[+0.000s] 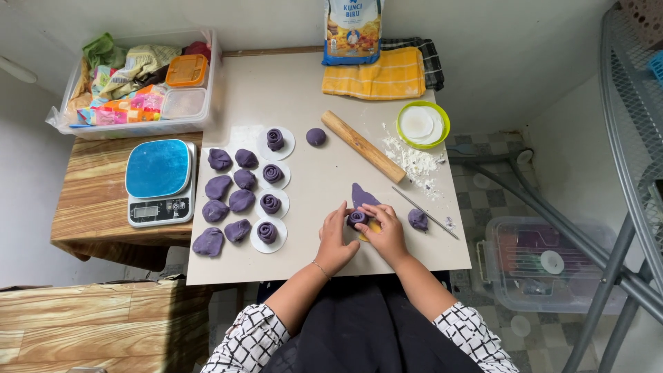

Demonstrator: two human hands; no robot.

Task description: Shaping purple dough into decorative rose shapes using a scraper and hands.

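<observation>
Both hands, left hand (336, 238) and right hand (384, 233), close fingers around a purple dough rose (357, 218); four finished roses (270, 203) sit left of it, flat pieces (219, 188) unrolled.

Purple dough roll (357, 218) — coiled, on board.

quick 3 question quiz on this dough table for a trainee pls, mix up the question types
1. True or false: the rolling pin lies on the kitchen scale.
2. How many finished purple rolls sit on white paper rounds?
3. What do the left hand and right hand hold between them? A) a purple dough roll B) the green bowl C) the thin stick

Key
1. False; it lies on the white table, right of the scale.
2. Four, in a column.
3. A.
</observation>
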